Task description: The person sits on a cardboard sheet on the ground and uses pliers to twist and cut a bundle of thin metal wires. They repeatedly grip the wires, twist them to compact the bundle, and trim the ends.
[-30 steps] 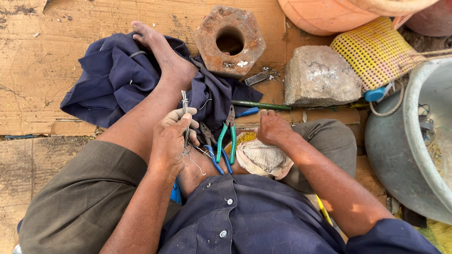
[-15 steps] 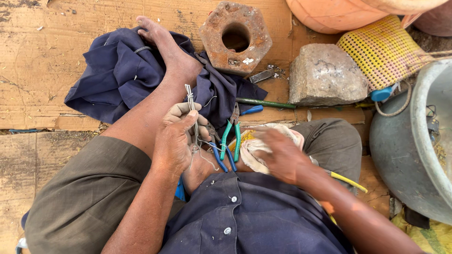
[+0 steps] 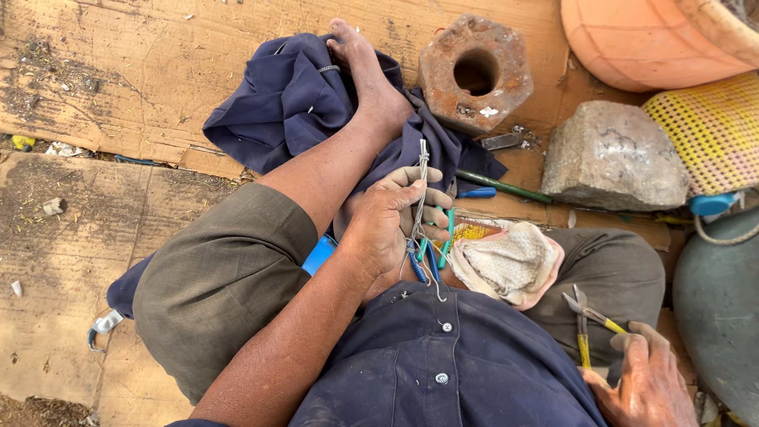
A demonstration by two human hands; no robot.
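- My left hand stays clamped on the thin twisted grey wire bundle, above my lap.
- My right hand has moved from the lap to my right knee, fingers now closed on yellow-handled pliers.

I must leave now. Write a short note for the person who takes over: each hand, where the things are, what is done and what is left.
Left hand: closed around a bundle of thin wires, held upright over the lap.
Right hand: at the right knee, on yellow-handled pliers.
Nearby: dirty cloth on the lap, green screwdriver and stone block on the cardboard.
Done: wires gathered.
Left: cannot tell.
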